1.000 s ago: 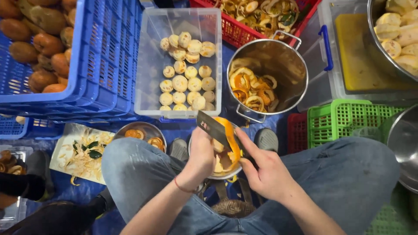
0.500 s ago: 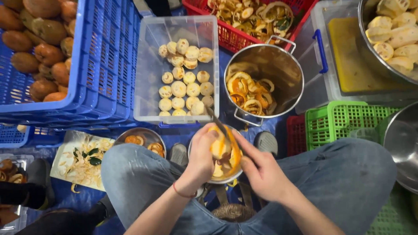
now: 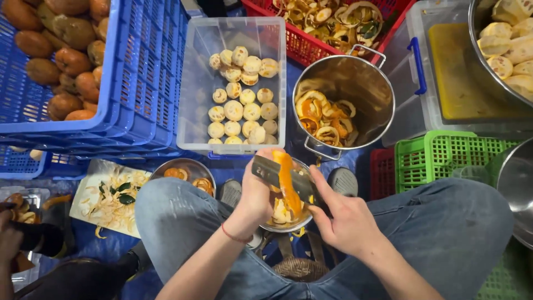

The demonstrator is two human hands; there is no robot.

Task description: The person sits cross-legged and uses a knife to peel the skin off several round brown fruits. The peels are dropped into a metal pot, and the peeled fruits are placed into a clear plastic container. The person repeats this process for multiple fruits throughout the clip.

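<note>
My left hand (image 3: 256, 195) is closed around an orange fruit (image 3: 286, 183), held over a small metal bowl (image 3: 284, 222) between my knees. My right hand (image 3: 345, 215) grips the handle of a knife (image 3: 277, 173), whose grey blade lies across the fruit's top. A strip of orange peel curls down from the fruit under the blade. Most of the fruit is hidden by my fingers.
A clear tub (image 3: 236, 83) of peeled pale fruit stands ahead, beside a steel pot (image 3: 344, 105) of orange peels. Blue crate (image 3: 83, 66) of whole brown fruit at left. Red basket (image 3: 327, 28), green basket (image 3: 444, 161), another person's hand (image 3: 8, 239) at far left.
The knife blade has shifted from lying aslant above the fruit to lying flat across it, and the peel strip hangs longer. My view has drifted slightly; both hands stay over the bowl.
</note>
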